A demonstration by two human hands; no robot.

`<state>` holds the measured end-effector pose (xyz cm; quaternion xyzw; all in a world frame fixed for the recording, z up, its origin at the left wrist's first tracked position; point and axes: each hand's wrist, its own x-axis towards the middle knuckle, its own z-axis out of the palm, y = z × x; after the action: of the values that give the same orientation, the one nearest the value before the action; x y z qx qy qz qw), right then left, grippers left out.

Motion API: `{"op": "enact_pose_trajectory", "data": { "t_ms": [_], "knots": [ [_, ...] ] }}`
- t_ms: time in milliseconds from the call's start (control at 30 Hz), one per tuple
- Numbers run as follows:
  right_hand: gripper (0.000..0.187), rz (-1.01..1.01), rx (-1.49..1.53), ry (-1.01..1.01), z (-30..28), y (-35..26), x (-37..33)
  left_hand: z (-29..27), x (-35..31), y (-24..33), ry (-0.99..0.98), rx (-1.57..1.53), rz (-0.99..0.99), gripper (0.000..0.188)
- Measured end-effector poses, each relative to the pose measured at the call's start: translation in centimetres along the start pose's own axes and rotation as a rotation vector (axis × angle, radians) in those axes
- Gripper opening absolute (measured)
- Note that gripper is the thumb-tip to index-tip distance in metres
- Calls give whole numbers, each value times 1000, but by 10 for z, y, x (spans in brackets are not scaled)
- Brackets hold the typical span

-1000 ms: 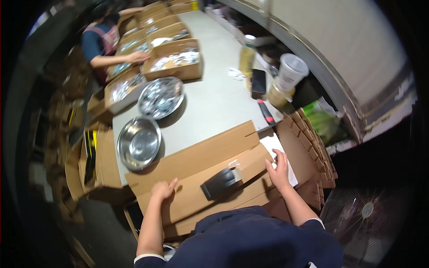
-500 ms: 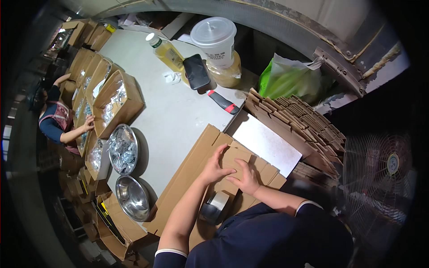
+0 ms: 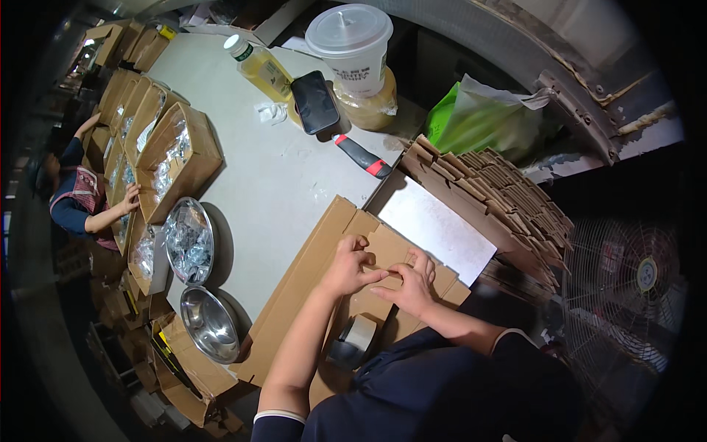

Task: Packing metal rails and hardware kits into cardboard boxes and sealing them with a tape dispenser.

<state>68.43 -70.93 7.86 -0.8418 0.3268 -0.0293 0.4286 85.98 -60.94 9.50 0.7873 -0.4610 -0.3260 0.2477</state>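
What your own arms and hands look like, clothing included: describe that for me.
The left hand and right hand are ungloved, and the forearms are bare. No watch or bracelet shows. The short sleeves are dark navy, matching the top, with narrow white trim at the cuffs.

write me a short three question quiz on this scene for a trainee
1. What lies directly below the left hand and right hand? a) a metal bowl b) brown cardboard c) a plastic bag
2. True or false: the tape dispenser is closer to the hands than the phone is.
3. How many metal bowls can you see?

Key: 1. b; 2. true; 3. two.
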Motion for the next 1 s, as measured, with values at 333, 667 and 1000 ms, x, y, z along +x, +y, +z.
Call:
{"op": "enact_pose_trajectory", "data": {
  "t_ms": [333, 667, 1000],
  "knots": [
    [82, -82, -128, -149, -24, -10, 28, 6, 9, -13, 115, -142, 115, 77],
    [45, -598, 300, -207, -19, -33, -20, 20, -31, 4, 15, -629, -193, 23],
    [47, -419, 507, -960, -56, -69, 7, 65, -101, -20, 0, -683, -126, 30]
  ]
}}
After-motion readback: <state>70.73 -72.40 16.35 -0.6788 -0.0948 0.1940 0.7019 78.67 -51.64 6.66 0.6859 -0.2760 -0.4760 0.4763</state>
